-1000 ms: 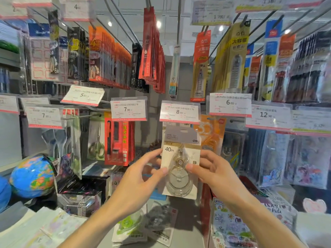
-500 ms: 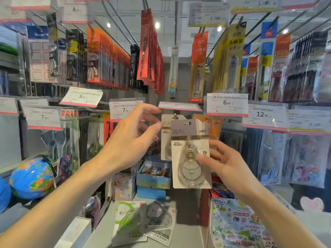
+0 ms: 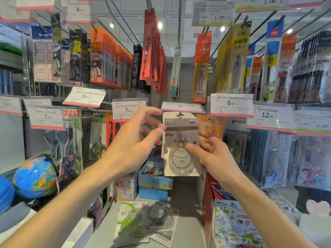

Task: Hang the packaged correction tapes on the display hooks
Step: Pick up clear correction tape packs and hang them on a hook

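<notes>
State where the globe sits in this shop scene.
In the head view the globe sits low at the left edge, on a shelf left of the left hand, below the 7.90 price tag.
</notes>
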Tool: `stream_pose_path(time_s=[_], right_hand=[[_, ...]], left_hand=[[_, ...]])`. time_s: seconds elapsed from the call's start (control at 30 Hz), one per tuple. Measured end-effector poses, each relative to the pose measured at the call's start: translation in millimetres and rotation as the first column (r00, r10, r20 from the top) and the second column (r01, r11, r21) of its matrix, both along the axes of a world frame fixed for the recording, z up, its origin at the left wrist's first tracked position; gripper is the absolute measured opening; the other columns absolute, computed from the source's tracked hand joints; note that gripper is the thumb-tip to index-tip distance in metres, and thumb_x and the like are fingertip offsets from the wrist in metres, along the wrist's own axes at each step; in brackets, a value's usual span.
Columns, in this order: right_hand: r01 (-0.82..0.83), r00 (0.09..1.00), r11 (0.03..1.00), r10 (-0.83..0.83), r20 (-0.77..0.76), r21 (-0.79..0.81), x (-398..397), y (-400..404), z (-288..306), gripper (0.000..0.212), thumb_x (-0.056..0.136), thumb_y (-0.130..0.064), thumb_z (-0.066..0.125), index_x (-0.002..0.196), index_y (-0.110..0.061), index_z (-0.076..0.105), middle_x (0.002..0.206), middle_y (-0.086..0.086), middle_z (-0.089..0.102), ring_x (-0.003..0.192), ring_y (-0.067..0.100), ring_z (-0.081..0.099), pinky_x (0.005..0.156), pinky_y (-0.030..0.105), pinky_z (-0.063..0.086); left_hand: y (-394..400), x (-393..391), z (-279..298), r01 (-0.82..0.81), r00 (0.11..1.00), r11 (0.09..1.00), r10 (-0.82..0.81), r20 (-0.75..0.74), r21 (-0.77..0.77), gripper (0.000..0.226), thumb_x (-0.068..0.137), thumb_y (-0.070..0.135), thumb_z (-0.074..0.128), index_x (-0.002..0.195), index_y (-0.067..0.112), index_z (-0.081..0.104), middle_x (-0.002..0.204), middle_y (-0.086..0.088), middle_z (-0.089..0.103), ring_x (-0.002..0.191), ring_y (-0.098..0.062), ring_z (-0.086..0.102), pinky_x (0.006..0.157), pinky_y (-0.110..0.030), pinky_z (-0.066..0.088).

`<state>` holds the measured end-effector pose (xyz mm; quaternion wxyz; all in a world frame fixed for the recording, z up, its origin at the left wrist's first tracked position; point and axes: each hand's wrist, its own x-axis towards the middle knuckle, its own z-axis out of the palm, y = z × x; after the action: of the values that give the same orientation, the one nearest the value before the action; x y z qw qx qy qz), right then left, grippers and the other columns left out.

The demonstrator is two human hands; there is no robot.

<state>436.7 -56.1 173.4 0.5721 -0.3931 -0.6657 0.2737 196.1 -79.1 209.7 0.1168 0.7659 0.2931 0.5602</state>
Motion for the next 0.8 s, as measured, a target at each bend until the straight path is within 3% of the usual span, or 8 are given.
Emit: stream_pose_path(time_s=[0.27,0.33,0.4,0.47,0.57,0.7,0.8], right_hand=[[0.056,0.998,0.998,-0.056,0.006,0.036,-10,9,-5,0.060,0.095,-0.024,0.074,0.147,-0.032,0.045,0.115,-0.008,0.079,0.104,0.002,0.075,0.088,0.023,0.060],[0.082,0.997,0.995,-0.082,0.005,0.059,-13,10,-9,0.067,0.096,-0.022,0.074,0.151,-0.033,0.038,0.121,-0.010,0.075,0.105,0.002,0.074,0.087,0.021,0.060],[0.096,0.994,0.991,-0.100,0.037,0.093,-15,12,-12,0.072,0.097,-0.024,0.071,0.155,-0.038,0.030,0.131,-0.009,0.070,0.113,0.007,0.071,0.095,0.029,0.058],[0.096,0.992,0.987,-0.105,0.069,0.128,-15,14,-15,0.072,0.098,-0.026,0.069,0.155,-0.043,0.031,0.132,-0.018,0.068,0.114,0.002,0.070,0.093,0.021,0.055],[0.094,0.990,0.988,-0.106,0.098,0.124,-13,19,-18,0.070,0.099,-0.025,0.066,0.158,-0.043,0.031,0.134,-0.022,0.067,0.115,-0.005,0.067,0.087,0.007,0.052],[0.134,0.983,0.983,-0.148,0.111,0.125,-14,26,-23,0.073,0.100,-0.025,0.063,0.160,-0.044,0.026,0.132,-0.017,0.070,0.109,-0.007,0.068,0.086,0.010,0.053],[0.172,0.965,0.977,-0.192,0.176,0.125,-15,28,-26,0.075,0.102,-0.025,0.060,0.160,-0.049,0.019,0.116,-0.036,0.070,0.106,-0.018,0.064,0.085,0.006,0.050]], left_hand=[[-3,2,-6,-0.022,1.000,0.999,0.023,0.005,-0.038,0.030,0.094,0.036,0.057,0.120,0.049,0.051,0.106,0.018,0.071,0.084,-0.012,0.075,0.072,-0.032,0.059],[-2,4,-10,-0.034,0.999,0.998,0.035,0.013,-0.045,0.030,0.094,0.036,0.058,0.120,0.050,0.052,0.106,0.019,0.071,0.085,-0.012,0.075,0.073,-0.035,0.059],[1,6,-18,-0.056,0.998,0.998,0.057,0.021,-0.042,0.031,0.095,0.034,0.059,0.120,0.051,0.052,0.108,0.021,0.071,0.087,-0.011,0.074,0.073,-0.036,0.059],[7,10,-29,-0.095,0.995,0.995,0.096,0.017,-0.044,0.034,0.098,0.029,0.061,0.121,0.052,0.053,0.110,0.025,0.068,0.093,-0.006,0.071,0.075,-0.035,0.060],[22,17,-47,-0.157,0.987,0.986,0.159,0.022,-0.061,0.038,0.098,0.024,0.064,0.124,0.050,0.053,0.112,0.026,0.065,0.103,0.005,0.065,0.077,-0.017,0.053],[46,31,-62,-0.213,0.975,0.971,0.217,0.034,-0.112,0.049,0.098,0.035,0.063,0.141,0.046,0.043,0.135,0.019,0.054,0.117,0.021,0.048,0.083,0.001,0.041],[63,42,-65,-0.159,0.985,0.975,0.167,0.039,-0.157,0.064,0.099,0.042,0.059,0.152,0.052,0.026,0.147,0.033,0.044,0.133,0.016,0.040,0.103,-0.017,0.035]])
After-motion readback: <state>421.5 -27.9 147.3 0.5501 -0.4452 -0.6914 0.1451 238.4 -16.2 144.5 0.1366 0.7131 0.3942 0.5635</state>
